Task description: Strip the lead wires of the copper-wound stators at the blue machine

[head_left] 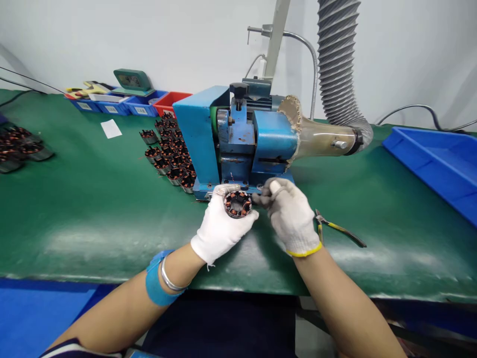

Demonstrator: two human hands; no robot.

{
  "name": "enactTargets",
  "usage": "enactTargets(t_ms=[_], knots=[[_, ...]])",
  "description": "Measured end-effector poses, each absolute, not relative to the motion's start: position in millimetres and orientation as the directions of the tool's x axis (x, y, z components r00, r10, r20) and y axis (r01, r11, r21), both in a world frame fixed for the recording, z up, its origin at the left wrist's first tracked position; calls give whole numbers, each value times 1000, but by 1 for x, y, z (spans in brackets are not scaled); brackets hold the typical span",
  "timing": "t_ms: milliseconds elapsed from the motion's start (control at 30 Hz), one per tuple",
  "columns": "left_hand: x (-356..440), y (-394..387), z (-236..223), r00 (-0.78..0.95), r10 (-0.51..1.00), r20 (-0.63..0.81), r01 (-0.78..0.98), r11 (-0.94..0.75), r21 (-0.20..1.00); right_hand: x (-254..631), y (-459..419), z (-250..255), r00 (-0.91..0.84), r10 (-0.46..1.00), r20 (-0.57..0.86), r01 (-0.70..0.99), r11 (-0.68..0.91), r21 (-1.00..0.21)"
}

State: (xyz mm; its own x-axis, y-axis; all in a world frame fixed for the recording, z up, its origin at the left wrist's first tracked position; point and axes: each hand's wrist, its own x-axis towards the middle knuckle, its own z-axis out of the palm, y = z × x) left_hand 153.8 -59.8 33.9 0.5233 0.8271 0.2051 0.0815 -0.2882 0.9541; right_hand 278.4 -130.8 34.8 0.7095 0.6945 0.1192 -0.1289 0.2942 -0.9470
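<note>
My left hand (225,223), in a white glove, grips a motor stator (238,205) just in front of a blue machine (236,141). The ring's face with its copper windings is turned up toward me, and thin wire ends stick out near its upper edge. Close to the stator's right side is my right hand (292,214), in a white glove with a yellow cuff and darkened fingertips. Its fingers are curled together and slightly blurred; whether a wire lies between them is too small to see. Yellow-handled cutting pliers (341,229) lie right of that wrist.
Several wound stators (169,151) stand left of the machine, with more stators (22,149) at the far left. Behind are small blue bins (112,108), a red bin (169,103) and a paper slip (111,129). A ribbed hose (341,64) and a blue tray (439,164) are at right.
</note>
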Motion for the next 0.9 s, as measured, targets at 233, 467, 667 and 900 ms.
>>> enactTargets(t_ms=[233, 467, 667, 900], knots=[[147, -50, 35, 729, 682, 65, -103, 15, 995, 280, -148, 51, 214, 680, 701, 765, 329, -553], [149, -49, 31, 703, 701, 119, -93, -76, 993, 272, -143, 41, 69, 726, 685, 857, 308, -413], [146, -52, 33, 638, 757, 140, 4, -185, 983, 273, -136, 37, 620, 698, 359, 224, 281, -933], [144, -49, 30, 546, 796, 261, 115, -380, 918, 271, -141, 39, 388, 782, 487, 550, 228, -804]])
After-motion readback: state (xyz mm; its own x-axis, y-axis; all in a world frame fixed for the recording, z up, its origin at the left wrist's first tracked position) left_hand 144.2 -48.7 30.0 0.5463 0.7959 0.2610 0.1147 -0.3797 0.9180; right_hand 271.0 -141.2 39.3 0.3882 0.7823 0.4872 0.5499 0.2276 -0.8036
